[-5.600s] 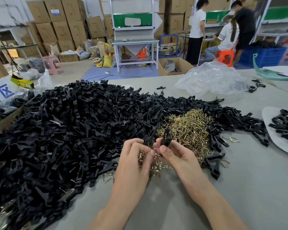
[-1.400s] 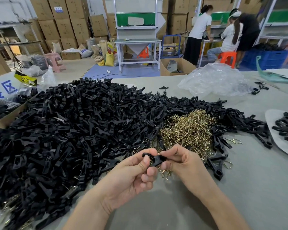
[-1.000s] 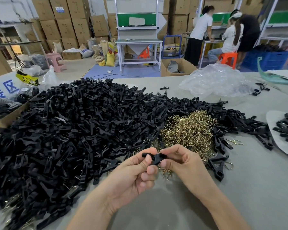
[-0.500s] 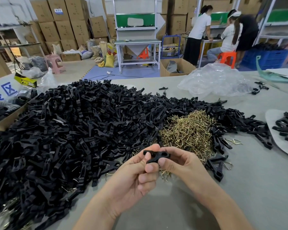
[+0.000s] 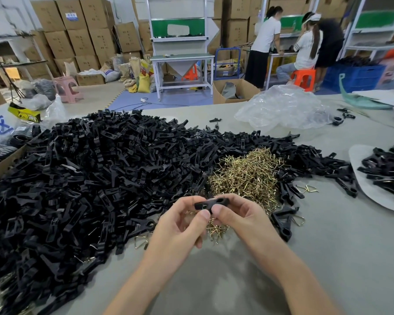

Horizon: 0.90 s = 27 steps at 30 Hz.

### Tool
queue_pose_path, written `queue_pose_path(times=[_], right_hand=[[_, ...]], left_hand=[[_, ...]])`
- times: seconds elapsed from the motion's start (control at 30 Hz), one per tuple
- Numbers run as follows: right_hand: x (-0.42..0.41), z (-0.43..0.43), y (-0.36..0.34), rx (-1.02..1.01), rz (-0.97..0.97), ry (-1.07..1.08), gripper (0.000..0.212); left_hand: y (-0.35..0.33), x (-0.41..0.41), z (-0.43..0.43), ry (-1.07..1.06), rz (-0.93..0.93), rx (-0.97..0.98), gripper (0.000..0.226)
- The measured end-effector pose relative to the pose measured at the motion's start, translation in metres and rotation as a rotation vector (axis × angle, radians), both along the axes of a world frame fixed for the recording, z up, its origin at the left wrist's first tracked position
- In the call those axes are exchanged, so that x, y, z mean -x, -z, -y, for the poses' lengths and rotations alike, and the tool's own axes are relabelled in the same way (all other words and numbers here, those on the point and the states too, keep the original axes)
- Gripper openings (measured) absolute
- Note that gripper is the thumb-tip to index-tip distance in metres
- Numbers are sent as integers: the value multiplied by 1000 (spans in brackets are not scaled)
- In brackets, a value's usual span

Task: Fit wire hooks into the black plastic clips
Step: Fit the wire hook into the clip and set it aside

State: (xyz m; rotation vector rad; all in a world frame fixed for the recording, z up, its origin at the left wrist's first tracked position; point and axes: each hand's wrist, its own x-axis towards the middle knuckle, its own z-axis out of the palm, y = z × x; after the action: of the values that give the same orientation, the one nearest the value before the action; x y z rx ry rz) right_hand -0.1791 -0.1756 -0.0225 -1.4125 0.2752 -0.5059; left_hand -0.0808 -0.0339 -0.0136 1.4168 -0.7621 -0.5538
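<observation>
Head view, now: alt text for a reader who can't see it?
The left hand and right hand pinch one black clip over a grey table, a large heap of black clips at left, a brass wire hook pile just behind.

Blue character 区 printed on a white sheet (image 5: 0, 127) at the left edge, lettering on a yellow-and-black pack (image 5: 24, 114) blurred beyond reading, blue label (image 5: 71, 16) on a stacked carton too small to be read

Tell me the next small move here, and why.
Probably the left hand should let go and pick one hook from the hooks just behind, while the right hand holds the clip. Both hands now pinch the clip by its ends, and no hook shows in it or in either hand.
</observation>
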Motion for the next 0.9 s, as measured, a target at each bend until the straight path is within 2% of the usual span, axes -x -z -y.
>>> queue_pose_path(times=[0.2, 0.3, 0.4, 0.5, 0.6, 0.67, 0.77, 0.9], right_hand=[[10, 6, -5, -21, 57, 68, 34], [19, 18, -8, -172, 192, 139, 35], [29, 30, -21, -389, 291, 326, 39], [53, 60, -41, -487, 329, 472, 37], [83, 90, -60, -581, 415, 666, 31], [100, 103, -68, -608, 445, 764, 26], [113, 110, -66, -562, 383, 792, 25], [95, 89, -47, -420, 197, 766, 30]], left_hand=[[-6, 17, 12, -133, 304, -72, 22], [-18, 29, 40, -124, 401, -100, 21], [-31, 43, 83, -131, 483, -134, 24], [-55, 72, 159, -30, 419, -97, 37], [-92, 103, 234, 205, 292, -70, 70], [-101, 118, 262, 303, 254, -93, 80], [-88, 123, 262, 318, 302, -153, 68], [-48, 89, 198, 169, 480, -146, 41]])
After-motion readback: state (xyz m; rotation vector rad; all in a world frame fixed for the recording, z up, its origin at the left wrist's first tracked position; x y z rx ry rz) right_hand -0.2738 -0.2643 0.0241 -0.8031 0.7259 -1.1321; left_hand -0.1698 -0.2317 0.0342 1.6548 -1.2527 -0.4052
